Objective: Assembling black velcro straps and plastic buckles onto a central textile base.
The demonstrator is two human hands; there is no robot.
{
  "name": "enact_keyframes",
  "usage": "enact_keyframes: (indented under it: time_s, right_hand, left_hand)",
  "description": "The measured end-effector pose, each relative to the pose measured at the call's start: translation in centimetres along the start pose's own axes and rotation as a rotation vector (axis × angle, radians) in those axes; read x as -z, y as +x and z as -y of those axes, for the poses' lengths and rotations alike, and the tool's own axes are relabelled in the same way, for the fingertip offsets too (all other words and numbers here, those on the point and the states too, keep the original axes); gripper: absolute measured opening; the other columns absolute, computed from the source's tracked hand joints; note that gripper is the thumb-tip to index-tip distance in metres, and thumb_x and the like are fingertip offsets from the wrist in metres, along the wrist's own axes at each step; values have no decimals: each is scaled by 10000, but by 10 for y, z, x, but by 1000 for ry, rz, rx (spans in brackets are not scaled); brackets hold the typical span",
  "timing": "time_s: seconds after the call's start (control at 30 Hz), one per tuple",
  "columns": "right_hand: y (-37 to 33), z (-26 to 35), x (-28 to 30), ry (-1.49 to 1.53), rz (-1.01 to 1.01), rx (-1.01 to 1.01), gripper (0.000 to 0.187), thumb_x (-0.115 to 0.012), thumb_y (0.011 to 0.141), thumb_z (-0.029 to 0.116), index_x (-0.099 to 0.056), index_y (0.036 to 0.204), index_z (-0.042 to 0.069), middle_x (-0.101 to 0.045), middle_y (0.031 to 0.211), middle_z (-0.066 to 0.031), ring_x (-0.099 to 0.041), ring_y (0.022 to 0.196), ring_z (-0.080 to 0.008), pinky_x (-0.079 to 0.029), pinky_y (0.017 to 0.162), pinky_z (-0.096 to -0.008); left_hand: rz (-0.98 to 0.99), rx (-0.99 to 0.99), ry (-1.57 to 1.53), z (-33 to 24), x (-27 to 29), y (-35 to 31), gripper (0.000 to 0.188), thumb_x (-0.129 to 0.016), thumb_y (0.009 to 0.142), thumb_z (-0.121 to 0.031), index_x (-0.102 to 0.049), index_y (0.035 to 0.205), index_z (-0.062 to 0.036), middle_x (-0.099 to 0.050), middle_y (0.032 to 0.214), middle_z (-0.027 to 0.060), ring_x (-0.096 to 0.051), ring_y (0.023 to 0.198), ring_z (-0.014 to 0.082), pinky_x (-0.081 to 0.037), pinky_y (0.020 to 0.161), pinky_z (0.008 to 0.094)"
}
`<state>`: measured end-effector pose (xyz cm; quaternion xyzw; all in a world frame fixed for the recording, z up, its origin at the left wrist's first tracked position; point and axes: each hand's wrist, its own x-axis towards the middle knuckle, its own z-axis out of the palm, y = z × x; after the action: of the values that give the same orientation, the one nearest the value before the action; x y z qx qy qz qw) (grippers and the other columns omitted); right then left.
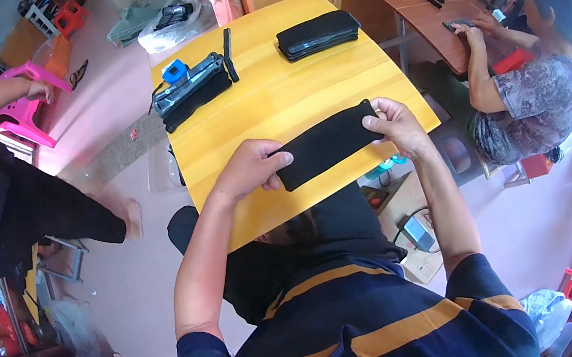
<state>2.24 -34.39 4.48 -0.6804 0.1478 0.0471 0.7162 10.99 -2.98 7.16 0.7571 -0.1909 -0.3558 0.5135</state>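
Observation:
Between my two hands a rectangular black fabric piece (326,144) is held out flat over the near part of the yellow table (259,110). My left hand (257,166) pinches its left end, thumb on top. At the opposite end my right hand (397,127) grips the corner the same way. Behind it, to the right, lies a neat stack of black pieces (319,35). To the left rests another pile of black pieces (197,101), with a blue-topped object (175,72) on it. A narrow black strip (229,55) lies beside that pile.
At the right, a seated person (524,75) handles a dark piece at a brown table (418,17) holding more black pieces. Another person (12,188) is at the left, near a pink chair (22,114). A plastic bag (172,30) sits beyond my table.

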Motion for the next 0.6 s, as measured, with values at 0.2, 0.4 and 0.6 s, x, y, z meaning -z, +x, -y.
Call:
enact_keyframes:
  time_s: [0.2,0.4,0.6]
  right_hand:
    - [10,-14,-2,-32,-97,90,76,-687,962,107,-649,1027,106,-685,846,50,-623,711,-38,-535,599,-218]
    - [-6,8,-13,110,14,11,105,-718,944,128,-644,1016,110,-651,821,68,-599,700,-39,-549,659,-246]
    - [21,-22,17,-216,61,133,165,-771,885,95,-610,856,75,-433,672,91,-419,635,-23,-375,567,-230]
  left_hand:
    - [-113,-78,208,-20,-8,8,233,-679,915,-198,-699,840,23,-653,700,86,-685,599,150,-534,564,290]
    - [29,-74,309,-20,7,21,192,-708,899,-202,-743,923,-15,-679,714,87,-654,619,167,-524,576,313]
    - [41,-75,518,-34,2,39,161,-694,908,-198,-752,959,-56,-724,830,148,-684,737,294,-548,732,389]
